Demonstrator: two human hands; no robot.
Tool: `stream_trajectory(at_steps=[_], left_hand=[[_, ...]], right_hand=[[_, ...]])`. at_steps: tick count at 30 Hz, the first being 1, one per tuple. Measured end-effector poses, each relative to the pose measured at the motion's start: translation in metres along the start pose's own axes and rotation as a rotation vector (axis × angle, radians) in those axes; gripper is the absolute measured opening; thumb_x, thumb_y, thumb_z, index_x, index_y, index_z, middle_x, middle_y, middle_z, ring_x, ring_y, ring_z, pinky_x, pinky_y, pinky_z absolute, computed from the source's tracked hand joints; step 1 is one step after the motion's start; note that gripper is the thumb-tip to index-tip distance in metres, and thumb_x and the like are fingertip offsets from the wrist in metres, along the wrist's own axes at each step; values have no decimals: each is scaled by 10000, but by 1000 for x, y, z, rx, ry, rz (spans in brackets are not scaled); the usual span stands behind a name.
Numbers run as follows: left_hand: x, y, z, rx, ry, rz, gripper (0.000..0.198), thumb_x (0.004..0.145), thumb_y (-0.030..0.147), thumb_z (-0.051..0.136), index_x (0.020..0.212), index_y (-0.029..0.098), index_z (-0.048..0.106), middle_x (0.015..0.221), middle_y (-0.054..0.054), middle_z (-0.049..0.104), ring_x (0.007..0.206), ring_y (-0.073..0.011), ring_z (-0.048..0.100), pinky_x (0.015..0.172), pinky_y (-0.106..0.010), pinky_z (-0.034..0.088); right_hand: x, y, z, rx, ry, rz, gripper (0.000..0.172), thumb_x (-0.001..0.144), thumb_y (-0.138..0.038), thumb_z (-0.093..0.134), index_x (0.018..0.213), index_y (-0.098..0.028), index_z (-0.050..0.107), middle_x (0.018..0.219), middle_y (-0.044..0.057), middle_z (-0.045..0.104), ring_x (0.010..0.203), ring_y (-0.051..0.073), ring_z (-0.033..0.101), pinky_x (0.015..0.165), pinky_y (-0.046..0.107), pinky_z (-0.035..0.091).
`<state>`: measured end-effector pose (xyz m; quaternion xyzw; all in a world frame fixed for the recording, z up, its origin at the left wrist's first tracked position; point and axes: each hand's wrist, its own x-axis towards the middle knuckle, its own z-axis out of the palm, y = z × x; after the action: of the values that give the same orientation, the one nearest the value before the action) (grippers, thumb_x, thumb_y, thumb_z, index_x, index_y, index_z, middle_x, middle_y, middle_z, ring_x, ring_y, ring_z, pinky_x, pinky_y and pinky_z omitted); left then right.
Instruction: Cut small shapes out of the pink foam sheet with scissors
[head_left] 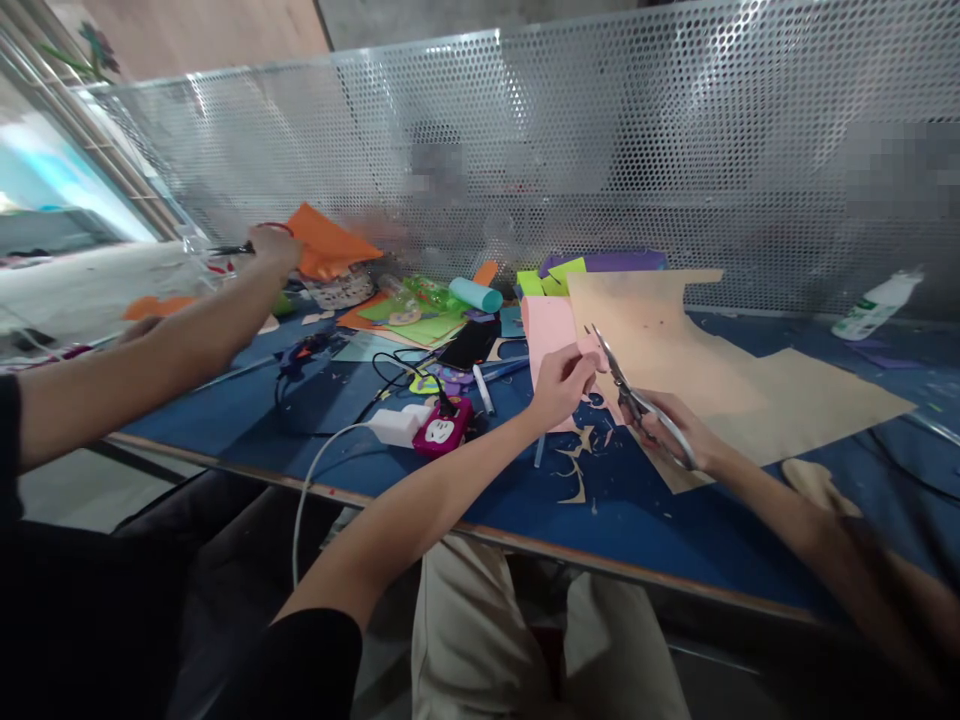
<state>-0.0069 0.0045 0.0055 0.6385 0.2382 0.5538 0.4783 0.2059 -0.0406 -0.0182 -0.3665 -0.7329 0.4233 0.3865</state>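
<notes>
My left hand (pixel 561 385) is closed on the lower edge of a pink sheet (pixel 547 330), pinching it just above the blue table (pixel 660 530). My right hand (pixel 670 428) is wrapped round the handles of silver scissors (pixel 626 385). Their blades point up and left, slightly apart, at the pink sheet's right edge. Small tan and pink offcuts (pixel 577 465) lie on the table below my hands. A large tan sheet (pixel 720 370) lies under and behind the scissors.
A co-worker's arm (pixel 150 350) reaches across at the left, its hand (pixel 274 245) at an orange sheet (pixel 326 243). Coloured papers, a teal roll (pixel 475 294), a phone (pixel 471 343), a pink charger (pixel 442 428) with cables, and a white bottle (pixel 876 305) lie before a perforated metal screen (pixel 600 150).
</notes>
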Motion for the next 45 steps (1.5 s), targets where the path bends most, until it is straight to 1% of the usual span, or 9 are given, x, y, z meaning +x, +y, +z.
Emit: stream_trajectory(at_steps=[5,9,11,16,19,22,30,35,45], left_hand=[[1,-2,0,-3,-6,52,499,983,654,653,829,179,654,542,51,482,498,-84,428,542,-255,350],[5,-12,-2,-17,-1,100,528,986,686,657,860,174,629,573,55,497,508,-78,436,535,-244,353],[7,-16,-2,-16,1,120,509,1012,670,637,889,176,619,587,61,490,514,-78,438,543,-243,363],[6,-12,-2,142,-30,151,477,1095,645,490,956,198,576,612,60,512,527,-88,455,572,-249,366],[5,-6,-4,334,-50,135,492,1112,637,445,926,201,575,620,38,579,558,-105,532,623,-255,412],[6,-4,-5,425,-54,113,523,1112,652,420,921,201,604,620,21,626,582,-125,590,663,-259,453],[8,-14,-7,396,-56,104,540,1081,660,492,895,177,648,631,-3,649,566,-124,566,597,-253,418],[9,-19,-9,373,-30,123,521,1080,646,499,964,171,681,586,21,568,535,-126,498,555,-259,360],[9,-10,-9,477,-22,117,516,1075,617,518,956,160,724,558,31,484,554,-133,467,561,-265,333]], right_hand=[[0,-1,6,44,83,46,515,757,-743,624,792,-230,653,555,-42,463,387,107,399,367,249,340],[3,3,3,21,104,-111,562,795,-760,552,934,-230,678,786,40,607,562,164,518,495,289,434],[4,2,-1,-32,80,-163,577,814,-763,517,964,-227,669,867,61,613,652,182,525,569,301,454],[4,-5,-9,-165,-11,-123,620,805,-794,480,964,-217,641,809,21,570,620,153,464,592,293,424],[4,-5,-9,-179,12,-97,625,801,-802,474,944,-215,633,758,-2,543,575,134,434,564,282,397],[3,-3,-9,-182,32,-78,598,805,-789,492,923,-219,627,711,-14,521,550,129,421,526,270,372],[2,1,-9,-97,36,-21,563,825,-755,511,963,-223,633,714,-12,529,513,118,409,498,270,375],[2,-5,-11,-159,-3,-50,598,806,-788,490,957,-226,630,718,-14,521,546,128,418,523,274,377],[2,-15,-10,-189,4,-25,596,793,-803,487,890,-223,584,625,-55,442,502,112,363,483,259,325]])
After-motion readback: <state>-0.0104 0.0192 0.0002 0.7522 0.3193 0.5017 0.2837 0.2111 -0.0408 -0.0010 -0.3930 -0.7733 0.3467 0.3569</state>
